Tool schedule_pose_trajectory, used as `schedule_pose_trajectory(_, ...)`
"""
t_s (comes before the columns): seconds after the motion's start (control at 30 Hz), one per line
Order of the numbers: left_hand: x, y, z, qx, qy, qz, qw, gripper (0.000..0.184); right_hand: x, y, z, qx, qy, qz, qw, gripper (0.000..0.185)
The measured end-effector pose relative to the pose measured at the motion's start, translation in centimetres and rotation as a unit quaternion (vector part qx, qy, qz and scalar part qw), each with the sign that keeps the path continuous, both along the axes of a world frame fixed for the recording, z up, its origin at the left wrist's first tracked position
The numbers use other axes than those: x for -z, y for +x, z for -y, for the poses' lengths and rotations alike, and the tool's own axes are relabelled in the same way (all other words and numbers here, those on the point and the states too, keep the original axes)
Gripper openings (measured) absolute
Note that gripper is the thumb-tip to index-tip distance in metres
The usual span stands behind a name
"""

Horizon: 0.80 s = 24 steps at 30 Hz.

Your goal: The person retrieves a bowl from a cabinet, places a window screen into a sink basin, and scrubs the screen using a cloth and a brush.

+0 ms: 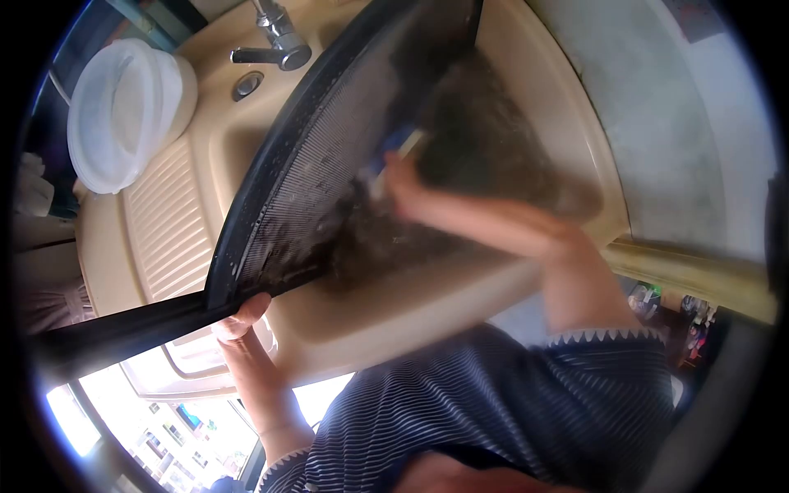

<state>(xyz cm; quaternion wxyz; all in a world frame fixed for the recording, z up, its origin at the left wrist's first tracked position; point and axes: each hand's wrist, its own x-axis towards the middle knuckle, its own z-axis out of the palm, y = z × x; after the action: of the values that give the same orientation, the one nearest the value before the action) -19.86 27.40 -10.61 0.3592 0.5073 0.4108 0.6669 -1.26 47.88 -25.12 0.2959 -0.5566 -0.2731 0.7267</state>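
Note:
A large black-framed mesh panel leans tilted in the beige sink, its lower part reaching into dark, murky water. My left hand is closed round the panel's black frame at the lower left, beside the sink's front edge. Against the mesh, my right hand grips a small blue and pale brush, blurred by motion. The fingers of my right hand are partly smeared, and the brush's far side is hidden.
A chrome faucet stands behind the sink. On the ribbed drainboard at the left sits a translucent white tub. A pale wall rises at the right, above a yellowish ledge.

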Motion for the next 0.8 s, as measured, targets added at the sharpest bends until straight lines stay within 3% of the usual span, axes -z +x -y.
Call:
schedule_pose_trajectory(0.03,0.0,0.1,-0.1,0.001,0.001,0.0,1.0,0.06,-4.7,-0.6,2.5,-0.011,-0.117,-0.024,0.993,0.047)
schedule_pose_trajectory(0.13,-0.2,0.2,-0.1,0.003,0.001,0.002,1.0,0.061,-6.9,0.2,2.9,-0.048,-0.198,-0.07,0.977,0.033)
schedule_pose_trajectory(0.17,-0.3,0.1,-0.2,0.004,-0.001,0.0,1.0,0.062,-3.8,0.9,0.6,-0.014,-0.153,-0.148,0.977,0.028)
schedule_pose_trajectory(0.2,-0.4,0.1,-0.2,0.003,-0.005,-0.006,1.0,0.062,-8.0,1.8,-1.5,-0.024,-0.098,-0.096,0.99,0.025)
schedule_pose_trajectory(0.27,-0.6,0.4,-0.2,0.004,-0.01,0.002,1.0,0.063,-8.9,2.0,-6.7,0.027,0.067,-0.155,0.985,0.026)
schedule_pose_trajectory(0.33,-0.9,0.6,-0.3,0.01,-0.016,0.016,1.0,0.063,-14.8,0.8,-9.3,0.069,0.185,-0.137,0.971,0.025)
schedule_pose_trajectory(0.37,-1.0,0.6,-0.3,0.009,-0.021,0.022,1.0,0.063,-15.2,0.3,-9.5,0.056,0.201,-0.149,0.967,0.053)
schedule_pose_trajectory(0.43,-0.9,0.7,-0.7,-0.008,-0.031,0.027,0.999,0.063,-15.4,-0.3,-4.8,0.046,0.343,-0.123,0.93,0.072)
schedule_pose_trajectory(0.53,-1.3,1.2,-0.7,-0.014,-0.038,0.026,0.999,0.06,-13.0,-1.8,0.8,0.003,0.535,0.084,0.841,0.082)
schedule_pose_trajectory(0.57,-0.9,0.8,-0.7,-0.022,-0.029,0.012,0.999,0.06,-12.9,-0.9,-0.8,-0.023,0.398,-0.06,0.915,0.08)
schedule_pose_trajectory(0.6,-0.3,0.2,-0.3,-0.047,-0.047,-0.016,0.998,0.059,-14.0,0.1,-3.7,-0.008,0.427,0.001,0.904,0.075)
schedule_pose_trajectory(0.63,-0.6,0.2,-0.4,-0.034,-0.046,0.009,0.998,0.059,-12.3,-0.4,-8.5,0.087,0.411,-0.047,0.906,0.069)
schedule_pose_trajectory(0.67,-0.9,0.9,-0.6,-0.02,-0.049,0.033,0.998,0.059,-12.3,0.2,-14.2,0.115,0.39,-0.001,0.914,0.067)
schedule_pose_trajectory(0.7,-1.2,1.2,-0.8,-0.002,-0.054,0.053,0.997,0.059,-14.2,0.9,-18.4,0.159,0.334,-0.032,0.929,0.067)
schedule_pose_trajectory(0.8,-1.1,1.2,-1.0,0.032,-0.046,0.1,0.993,0.061,-16.8,-0.2,-15.2,0.181,0.376,0.174,0.892,0.046)
